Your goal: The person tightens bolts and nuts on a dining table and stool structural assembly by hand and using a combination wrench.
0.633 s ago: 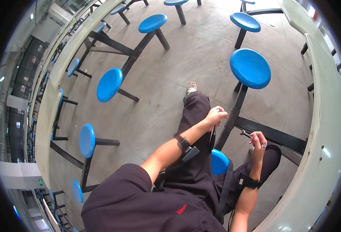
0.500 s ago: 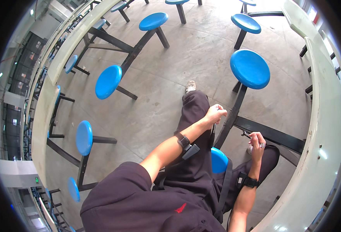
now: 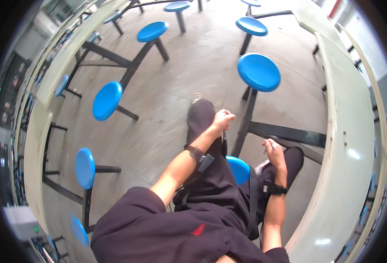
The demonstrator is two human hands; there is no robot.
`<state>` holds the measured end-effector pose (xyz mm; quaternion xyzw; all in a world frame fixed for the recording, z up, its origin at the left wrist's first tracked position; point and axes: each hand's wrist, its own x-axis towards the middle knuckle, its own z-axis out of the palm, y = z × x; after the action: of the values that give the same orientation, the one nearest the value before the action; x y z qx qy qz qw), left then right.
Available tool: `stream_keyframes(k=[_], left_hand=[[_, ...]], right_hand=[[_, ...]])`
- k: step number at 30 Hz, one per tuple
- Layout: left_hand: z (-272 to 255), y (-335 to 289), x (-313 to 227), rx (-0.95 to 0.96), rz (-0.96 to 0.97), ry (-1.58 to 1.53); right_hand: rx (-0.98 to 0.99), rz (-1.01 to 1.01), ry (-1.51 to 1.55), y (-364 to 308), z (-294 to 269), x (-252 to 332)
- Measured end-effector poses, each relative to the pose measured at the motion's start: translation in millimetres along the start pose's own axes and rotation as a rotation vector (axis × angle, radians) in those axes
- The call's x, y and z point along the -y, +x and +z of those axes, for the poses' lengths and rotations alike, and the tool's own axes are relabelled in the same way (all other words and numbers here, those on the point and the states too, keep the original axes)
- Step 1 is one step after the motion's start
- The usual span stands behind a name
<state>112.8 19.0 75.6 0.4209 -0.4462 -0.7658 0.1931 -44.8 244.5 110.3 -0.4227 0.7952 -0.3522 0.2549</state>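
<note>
My left hand [image 3: 223, 121] is closed near the raised knee, beside the black bench beam. From under it hangs a slim black rod-like tool [image 3: 225, 142], its kind unclear. To the right, my right hand [image 3: 275, 153] is closed over the other knee, below the crossbeam. A small part of a wrench [image 3: 265, 152] shows at its fingers; the rest is hidden or blurred. A blue round stool seat [image 3: 238, 170] is partly visible between my legs. The black bench beam [image 3: 244, 124] runs from there to another blue stool seat [image 3: 259, 72].
A black crossbeam [image 3: 290, 133] reaches to the pale tabletop [image 3: 349, 153] on my right. More blue stools [image 3: 107, 101] on black frames stand to the left, beside another pale table [image 3: 37, 149]. Grey concrete floor [image 3: 167, 105] lies between the rows.
The view has shifted, so the stools and both hands appear further left. The wrench in my right hand, plainly visible before, is now mostly hidden. Both hands remain closed.
</note>
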Motion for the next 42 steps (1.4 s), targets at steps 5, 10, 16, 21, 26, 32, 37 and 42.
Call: stream_keyframes(k=[5,10,16,21,26,32,37,42], left_hand=[[-8,-7,-1,-0.01,0.047,0.081],[-27,-13,-26,0.067,0.037,0.093],[-32,-29,-33,0.047,0.084,0.119],[-43,-9,-14,-0.046,-0.011,0.287],[-34,-15,-13,0.023,-0.033,0.394],[-25,-13,-7,0.036,-0.032,0.516],[-25,-6,-1,-0.047,-0.174,0.591],[-19,-14,-2,-0.011,-0.268,0.646]], right_hand=[[0.24,0.015,-0.207,-7,49,-33],[0.428,0.085,-0.185,1,48,-15],[0.355,0.114,-0.188,3,50,-26],[0.63,0.156,-0.381,13,73,-16],[0.725,0.236,-0.345,14,75,-6],[0.679,0.169,-0.408,10,87,-16],[0.679,0.18,-0.414,-3,85,-25],[0.529,0.177,-0.237,2,70,-17]])
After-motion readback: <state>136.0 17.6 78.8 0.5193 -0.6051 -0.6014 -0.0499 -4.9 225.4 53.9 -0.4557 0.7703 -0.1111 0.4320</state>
